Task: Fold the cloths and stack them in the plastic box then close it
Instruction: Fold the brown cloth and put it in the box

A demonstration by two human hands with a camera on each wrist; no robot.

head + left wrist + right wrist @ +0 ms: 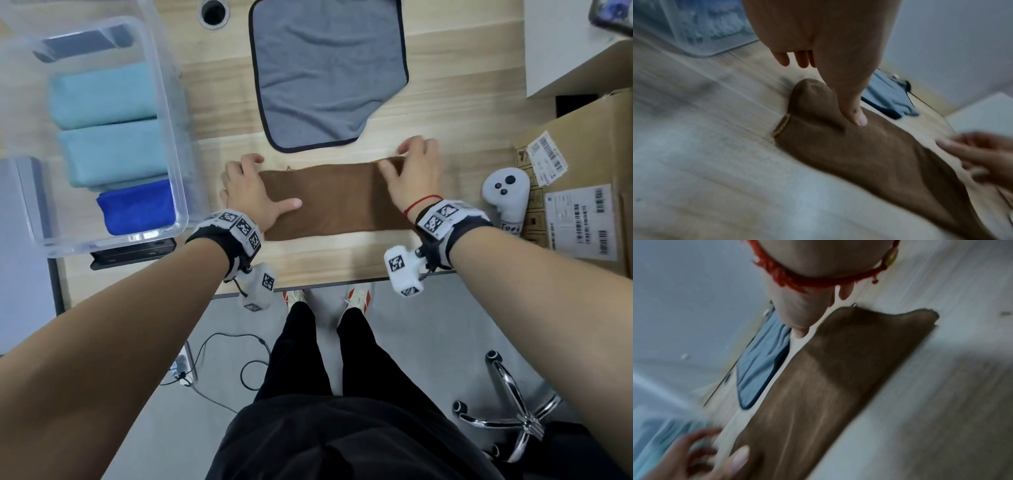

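head view: i see the brown cloth [329, 198] at frame centre on the desk [445, 113], long axis left to right, my left hand [251, 193] flat on one end, right hand [412, 178] pinching the other (next fold likely end to end). plastic box [171, 137] sits upper left. left wrist view: thumb flat on cloth. right wrist view: blurred, grip unclear.

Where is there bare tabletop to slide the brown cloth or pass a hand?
Free: the strip of table between the brown cloth and the near edge, and the gap between the plastic box and the grey cloth. Crowded: the right side, with the white controller and cardboard box.
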